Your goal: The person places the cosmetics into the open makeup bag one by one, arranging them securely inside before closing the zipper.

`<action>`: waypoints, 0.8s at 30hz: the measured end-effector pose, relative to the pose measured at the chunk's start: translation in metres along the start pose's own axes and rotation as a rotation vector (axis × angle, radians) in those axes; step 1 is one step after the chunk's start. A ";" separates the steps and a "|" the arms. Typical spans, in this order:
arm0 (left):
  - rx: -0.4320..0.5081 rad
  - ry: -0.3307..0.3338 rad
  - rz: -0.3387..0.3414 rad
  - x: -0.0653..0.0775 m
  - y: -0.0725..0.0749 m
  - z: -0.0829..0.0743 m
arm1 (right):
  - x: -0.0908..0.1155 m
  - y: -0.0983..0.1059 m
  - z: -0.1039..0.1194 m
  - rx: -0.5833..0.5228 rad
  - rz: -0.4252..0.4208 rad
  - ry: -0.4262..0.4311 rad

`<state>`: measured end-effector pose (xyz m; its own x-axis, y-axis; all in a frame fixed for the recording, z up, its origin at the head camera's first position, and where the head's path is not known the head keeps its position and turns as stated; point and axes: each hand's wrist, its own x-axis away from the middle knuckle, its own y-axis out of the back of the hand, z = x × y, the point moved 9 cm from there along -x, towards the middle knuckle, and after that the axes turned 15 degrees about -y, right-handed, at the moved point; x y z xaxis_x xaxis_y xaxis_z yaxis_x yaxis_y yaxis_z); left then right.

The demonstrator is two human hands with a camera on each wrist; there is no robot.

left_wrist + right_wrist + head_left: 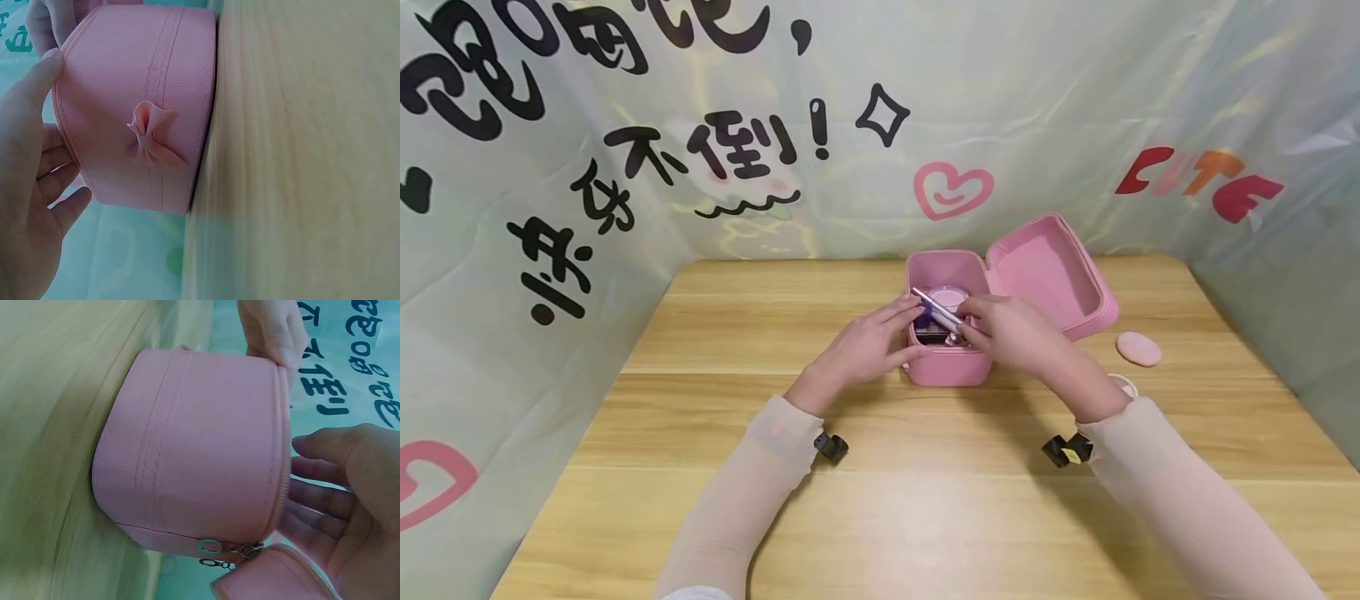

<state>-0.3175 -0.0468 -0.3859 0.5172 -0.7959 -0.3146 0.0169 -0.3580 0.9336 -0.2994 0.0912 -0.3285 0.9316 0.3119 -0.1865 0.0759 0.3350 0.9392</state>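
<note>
A pink zippered cosmetic case (pixel 950 368) stands on the table with its lid (pixel 1054 271) swung back to the right. My left hand (pixel 868 346) lies at the left side, thumb at the front rim, fingers spread over the edge. A bow (pixel 147 137) decorates that side. From the right, my right hand (pixel 1011 332) reaches in with fairly straight fingers; their tips are hidden behind the rim in the right wrist view. Slim silver tubes (pixel 936 307) lie slantwise inside, close to its fingertips. Around them are a round clear-topped container (pixel 948 295), a dark blue item (pixel 924 314) and a black item (pixel 931 337).
A pale pink oval pad (pixel 1138 348) lies on the wooden table (pixel 910 508) to the right of the case. Nearer, a white ring-shaped thing (pixel 1124 384) is partly covered by the right wrist. A printed cloth (pixel 850 217) hangs behind the table.
</note>
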 end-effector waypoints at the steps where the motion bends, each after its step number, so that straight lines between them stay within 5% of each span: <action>1: -0.001 0.002 -0.001 0.000 0.001 0.000 | 0.003 0.003 0.000 -0.009 -0.018 0.006; 24: 0.000 0.014 0.002 0.001 -0.001 0.000 | 0.067 0.024 -0.010 -0.185 -0.255 0.191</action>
<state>-0.3168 -0.0478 -0.3869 0.5295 -0.7894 -0.3105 0.0163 -0.3565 0.9342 -0.2389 0.1286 -0.3214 0.8065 0.3522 -0.4750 0.2151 0.5734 0.7905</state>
